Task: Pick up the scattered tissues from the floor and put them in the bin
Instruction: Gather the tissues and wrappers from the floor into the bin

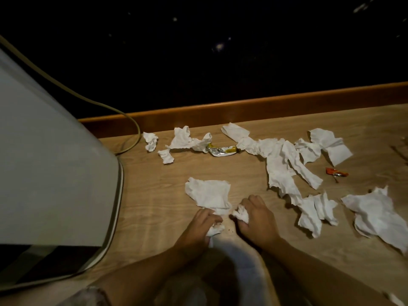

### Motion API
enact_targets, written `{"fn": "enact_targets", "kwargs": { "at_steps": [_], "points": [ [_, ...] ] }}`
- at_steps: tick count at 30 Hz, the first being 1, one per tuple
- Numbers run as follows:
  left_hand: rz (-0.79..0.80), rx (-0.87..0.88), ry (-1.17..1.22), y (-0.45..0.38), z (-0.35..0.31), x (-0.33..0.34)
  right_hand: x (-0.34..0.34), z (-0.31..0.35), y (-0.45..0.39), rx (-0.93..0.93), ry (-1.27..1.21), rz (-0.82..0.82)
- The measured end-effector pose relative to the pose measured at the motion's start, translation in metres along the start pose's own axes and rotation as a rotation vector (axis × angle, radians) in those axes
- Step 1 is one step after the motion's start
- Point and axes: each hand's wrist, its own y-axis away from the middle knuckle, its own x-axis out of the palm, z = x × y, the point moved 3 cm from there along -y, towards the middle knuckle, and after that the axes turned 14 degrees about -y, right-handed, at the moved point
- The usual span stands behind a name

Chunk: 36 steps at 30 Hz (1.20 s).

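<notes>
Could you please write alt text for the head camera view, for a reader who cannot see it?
A person's left hand and right hand each clutch a crumpled tissue over a wooden floor strewn with torn white tissues and two wrappers, beside a large white object.

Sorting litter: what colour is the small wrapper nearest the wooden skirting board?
Yellow and silver crumpled wrapper; head view.

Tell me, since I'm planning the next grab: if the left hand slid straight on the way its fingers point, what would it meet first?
Probably the flat tissue just ahead. The left hand, already gripping a wad, points up the floor at it; its fingertips look to be at the tissue's near edge.
</notes>
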Motion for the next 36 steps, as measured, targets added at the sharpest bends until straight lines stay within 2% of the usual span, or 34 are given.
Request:
{"fn": "enact_targets", "kwargs": {
  "at_steps": [7,9,11,14,19,22,26,29,33,36],
  "points": [
    [-0.366,-0.206,0.138,-0.040,-0.006,-0.034,-0.030,0.022,-0.034,0.200,-0.376,-0.219],
    [-0.431,-0.221,0.134,-0.051,-0.005,-0.040,-0.041,0.024,-0.042,0.191,-0.472,-0.342],
    [-0.471,-0.237,0.153,-0.060,0.000,-0.040,-0.051,0.020,-0.051,0.135,-0.433,-0.409],
    [-0.411,-0.297,0.137,-0.068,0.008,-0.030,-0.065,0.003,-0.063,0.120,-0.299,-0.417],
    [-0.203,-0.322,-0.065,-0.063,0.021,-0.011,-0.075,-0.038,-0.062,0.377,-0.115,-0.342],
    [-0.251,-0.303,0.038,-0.060,0.020,-0.015,-0.068,-0.046,-0.050,0.412,-0.106,-0.251],
    [-0.289,-0.325,0.066,-0.056,0.014,-0.017,-0.053,-0.039,-0.035,0.362,-0.191,-0.161],
    [-0.311,-0.308,0.081,-0.059,0.006,-0.018,-0.043,-0.033,-0.031,0.363,-0.126,-0.044],
    [-0.274,-0.284,0.118,-0.069,-0.014,-0.027,-0.050,-0.027,-0.030,0.399,-0.133,-0.107],
    [-0.277,-0.265,0.166,-0.083,-0.032,-0.035,-0.071,-0.025,-0.034,0.451,-0.249,-0.231]
  ]
}}
